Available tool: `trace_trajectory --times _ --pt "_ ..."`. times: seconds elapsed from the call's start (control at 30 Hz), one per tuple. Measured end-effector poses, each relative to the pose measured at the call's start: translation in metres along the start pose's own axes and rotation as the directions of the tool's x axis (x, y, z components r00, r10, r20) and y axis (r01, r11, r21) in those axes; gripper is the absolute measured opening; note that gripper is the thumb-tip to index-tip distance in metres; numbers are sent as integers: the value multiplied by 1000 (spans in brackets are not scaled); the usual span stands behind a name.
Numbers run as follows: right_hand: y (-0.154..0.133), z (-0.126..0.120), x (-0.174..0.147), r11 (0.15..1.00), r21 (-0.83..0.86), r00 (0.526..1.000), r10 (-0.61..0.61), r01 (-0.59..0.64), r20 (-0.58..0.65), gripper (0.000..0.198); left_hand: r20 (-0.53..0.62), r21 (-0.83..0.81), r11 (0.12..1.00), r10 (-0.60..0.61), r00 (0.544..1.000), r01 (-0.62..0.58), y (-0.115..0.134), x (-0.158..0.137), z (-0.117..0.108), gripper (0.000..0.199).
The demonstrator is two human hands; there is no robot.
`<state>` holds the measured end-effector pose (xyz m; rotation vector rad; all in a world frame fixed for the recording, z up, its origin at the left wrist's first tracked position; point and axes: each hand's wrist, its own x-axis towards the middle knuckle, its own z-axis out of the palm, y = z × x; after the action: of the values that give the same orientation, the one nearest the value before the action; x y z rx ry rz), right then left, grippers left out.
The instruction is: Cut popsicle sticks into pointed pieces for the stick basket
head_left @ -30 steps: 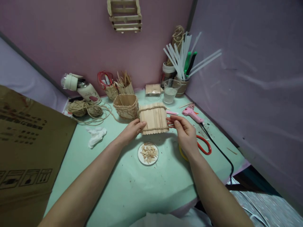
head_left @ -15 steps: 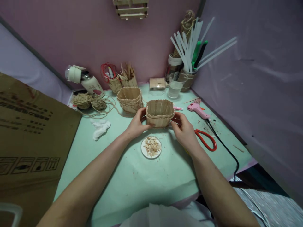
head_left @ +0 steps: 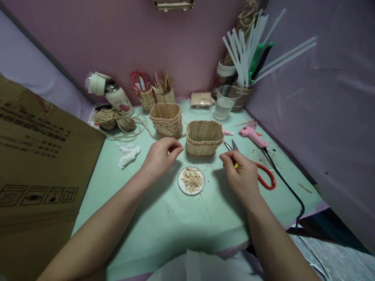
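A small wooden basket (head_left: 204, 148) with a scalloped, braided-looking rim stands upright on the table between my hands. Just left of it my left hand (head_left: 161, 155) hovers, fingers curled and thumb near the fingertips, apart from the basket and with nothing seen in it. To the right, my right hand (head_left: 241, 171) is also curled, its fingertips close together and empty, over red-handled scissors (head_left: 268, 175) that it partly hides. A round white dish (head_left: 181, 188) of small wood chips sits in front of the basket. Behind to the left stands a second basket (head_left: 166, 124) with branch-like decoration.
A pink glue gun (head_left: 253, 136) with a black cord lies at the right. Along the back are a cup of water (head_left: 224, 109), white glue sticks (head_left: 243, 54) and a bottle (head_left: 118, 97). Twine (head_left: 107, 119), a crumpled tissue (head_left: 128, 154) and a cardboard box (head_left: 43, 164) occupy the left.
Both hands have let go of the wooden basket and drawn away to its sides, toward me. The basket stays standing on the table. The whole view has shifted slightly.
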<state>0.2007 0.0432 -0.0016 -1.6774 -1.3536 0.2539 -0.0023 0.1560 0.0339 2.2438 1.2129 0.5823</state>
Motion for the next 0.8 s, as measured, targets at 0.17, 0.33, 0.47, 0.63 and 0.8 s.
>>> trace_trajectory --times 0.17,0.33,0.47,0.63,0.8 --pt "-9 12 -9 997 50 981 -61 53 185 22 231 -42 993 113 966 -106 -4 -16 6 26" --pt "-6 19 -11 994 76 967 -90 73 239 14 396 -72 970 240 886 -231 -8 -24 5 15" --pt "-3 19 -12 996 64 968 -83 70 239 14 434 -15 950 286 854 -311 -6 -27 8 16" --pt "-3 19 -14 996 63 964 -78 64 255 15 470 83 934 270 840 -347 -4 -29 14 17" --pt "-4 18 -14 995 78 961 -87 68 263 14 472 74 941 260 843 -331 -3 -31 16 17"
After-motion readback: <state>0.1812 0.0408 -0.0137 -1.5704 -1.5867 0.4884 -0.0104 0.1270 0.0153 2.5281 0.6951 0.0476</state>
